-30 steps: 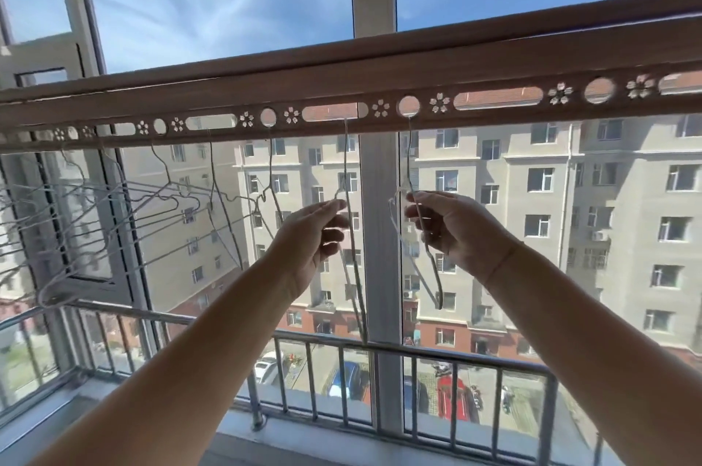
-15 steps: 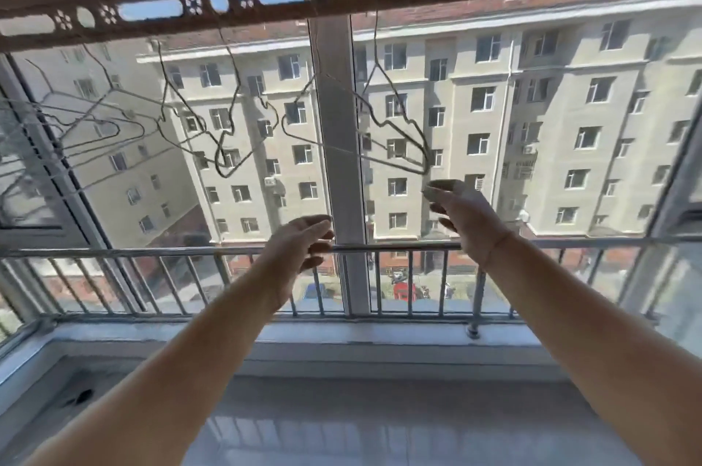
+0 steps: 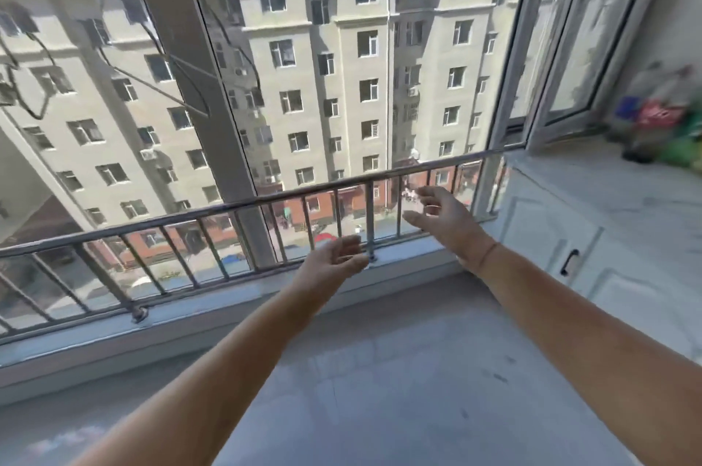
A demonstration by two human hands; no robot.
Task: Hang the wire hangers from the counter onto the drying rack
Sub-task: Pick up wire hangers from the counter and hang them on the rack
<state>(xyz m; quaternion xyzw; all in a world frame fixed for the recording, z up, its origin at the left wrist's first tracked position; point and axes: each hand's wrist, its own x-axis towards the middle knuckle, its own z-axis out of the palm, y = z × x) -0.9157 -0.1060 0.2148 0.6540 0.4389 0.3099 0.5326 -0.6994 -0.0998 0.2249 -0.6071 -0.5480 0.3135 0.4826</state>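
Both my hands are empty and stretched out over the floor in front of the window. My left hand [image 3: 334, 260] has relaxed, slightly bent fingers near the low railing. Further right, my right hand [image 3: 444, 216] has its fingers spread and points toward the counter. Several thin wire hangers [image 3: 159, 85] hang at the upper left against the window glass, blurred by motion. The drying rack bar itself is out of the head view. The white marble-look counter [image 3: 607, 192] lies at the right; no hangers show on its visible part.
A metal railing [image 3: 212, 211] runs along the window sill. A white cabinet door with a dark handle [image 3: 568, 262] sits under the counter. Blurred colourful objects [image 3: 661, 127] stand on the counter's far end, beside an open window sash [image 3: 569, 47]. Grey floor lies below.
Both hands have let go of the hangers, which stay hanging at the upper left. The hands dropped down and my view swung down and right toward the counter.
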